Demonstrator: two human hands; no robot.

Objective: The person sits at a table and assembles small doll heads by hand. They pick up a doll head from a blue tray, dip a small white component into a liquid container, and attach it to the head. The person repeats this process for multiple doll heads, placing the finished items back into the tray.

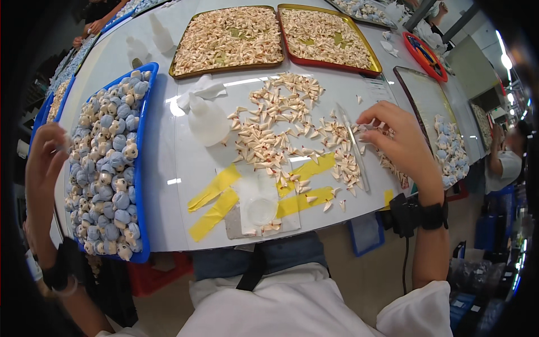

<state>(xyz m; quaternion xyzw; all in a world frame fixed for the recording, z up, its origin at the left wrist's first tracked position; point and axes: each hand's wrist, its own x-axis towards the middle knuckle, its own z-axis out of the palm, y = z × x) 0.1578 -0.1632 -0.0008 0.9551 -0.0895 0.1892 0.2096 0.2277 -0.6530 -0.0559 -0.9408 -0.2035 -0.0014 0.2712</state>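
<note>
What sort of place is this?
Probably a factory workshop putting together small toys or figures: a blue tray is piled with blue-and-cream doll-head-like pieces, hundreds of cream pointed pieces cover the worktable, and another person is at the right.

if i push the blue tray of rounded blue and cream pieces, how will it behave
The blue tray may drag under its load, since the rounded pieces fill it. Those on top could roll off if jolted, being rounded and heaped. The tray itself is probably fairly stiff, as its rim looks like moulded plastic.
</note>
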